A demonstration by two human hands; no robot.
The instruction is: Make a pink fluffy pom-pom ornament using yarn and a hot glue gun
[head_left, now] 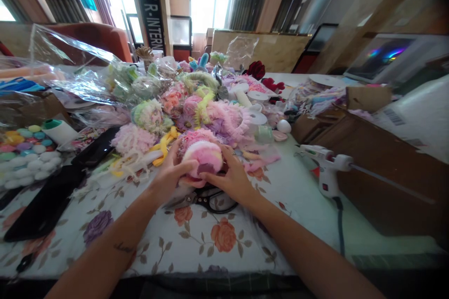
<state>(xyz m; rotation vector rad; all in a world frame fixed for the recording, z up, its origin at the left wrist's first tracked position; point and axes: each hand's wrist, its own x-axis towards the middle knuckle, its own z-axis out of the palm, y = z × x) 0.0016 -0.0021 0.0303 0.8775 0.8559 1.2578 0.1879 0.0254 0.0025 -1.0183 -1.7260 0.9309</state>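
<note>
Between both hands is a fuzzy pink yarn-wrapped ball (204,153), with a white and yellowish band and a smooth mauve patch facing me. My left hand (174,167) grips its left side, thumb lying on the front near the patch. From the right, my right hand (231,174) is closed on it, its thumb at the lower edge of the patch. Black-handled scissors (218,206) lie on the flowered tablecloth (157,238) just under the hands, partly hidden. Close behind the ball are a yellow ribbon (167,142) and a pale pink fluffy bundle (133,140).
A heap of yarn and trims (196,103) spreads behind. To the right stand a white glue gun (326,168) with its cord and a cardboard box (386,177). On the left lie a black phone (45,201) and several white and coloured balls (31,161).
</note>
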